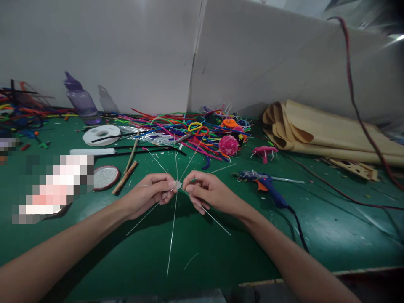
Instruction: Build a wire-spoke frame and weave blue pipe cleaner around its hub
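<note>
Between my two hands, a star of thin pale wires (172, 235) spreads out in several directions from a small whitish hub (178, 184). My left hand (154, 191) is closed, its thumb and finger pinching the hub's left side. Close by on the right, my right hand (210, 189) has thumb and fingertips pressed together at one of the wires near the hub. The wire ends reach past both hands, toward me and toward the back. A short loose strand (191, 261) lies on the green tabletop below the star.
A blue glue gun (268, 189) with its cord lies at right, near folded brown paper (315, 126). Behind are colourful pipe cleaners (176, 126), a pink pompom (228, 145), a white spool (101, 135) and a purple bottle (82, 101). Sticks (125, 177) and a round dish (106, 177) lie left.
</note>
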`<state>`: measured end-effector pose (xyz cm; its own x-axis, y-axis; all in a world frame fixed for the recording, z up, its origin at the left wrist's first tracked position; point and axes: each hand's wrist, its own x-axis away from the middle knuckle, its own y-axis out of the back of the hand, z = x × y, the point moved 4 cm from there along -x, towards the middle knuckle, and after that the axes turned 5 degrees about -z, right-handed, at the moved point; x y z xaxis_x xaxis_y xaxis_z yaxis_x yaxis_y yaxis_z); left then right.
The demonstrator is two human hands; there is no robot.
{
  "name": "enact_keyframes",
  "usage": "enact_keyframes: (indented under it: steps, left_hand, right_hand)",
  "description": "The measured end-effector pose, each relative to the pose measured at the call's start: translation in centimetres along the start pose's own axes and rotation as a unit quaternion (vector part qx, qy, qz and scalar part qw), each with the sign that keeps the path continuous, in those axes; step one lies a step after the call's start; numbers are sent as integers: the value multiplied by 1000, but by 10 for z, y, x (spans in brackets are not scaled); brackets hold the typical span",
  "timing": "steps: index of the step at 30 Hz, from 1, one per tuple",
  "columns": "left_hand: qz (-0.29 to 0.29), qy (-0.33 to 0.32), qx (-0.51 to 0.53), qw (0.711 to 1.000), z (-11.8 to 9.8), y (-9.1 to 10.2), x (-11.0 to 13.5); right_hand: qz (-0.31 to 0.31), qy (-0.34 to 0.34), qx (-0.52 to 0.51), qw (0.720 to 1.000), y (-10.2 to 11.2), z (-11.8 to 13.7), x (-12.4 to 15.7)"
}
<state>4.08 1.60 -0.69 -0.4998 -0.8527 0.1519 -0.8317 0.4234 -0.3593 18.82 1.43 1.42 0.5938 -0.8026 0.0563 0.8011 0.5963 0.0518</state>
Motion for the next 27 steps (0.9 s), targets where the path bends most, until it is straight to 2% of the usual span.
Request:
enact_keyframes:
  steps: [4,10,19,27]
  left_hand:
    - [0,-1,-2,1000,1,0,0]
    - [-13,2,4,1000,1,3,-2]
    - [0,-2,-1,1000,0,0,-1]
    - [5,8,-13,1000,1,0,1]
  right_hand:
    - [-2,16,14,1000,0,2,0]
    - [1,42,-25,999,3,5,1]
    - [-2,4,-1,1000,1,0,0]
    - [3,-3,1,1000,-1,-3,-2]
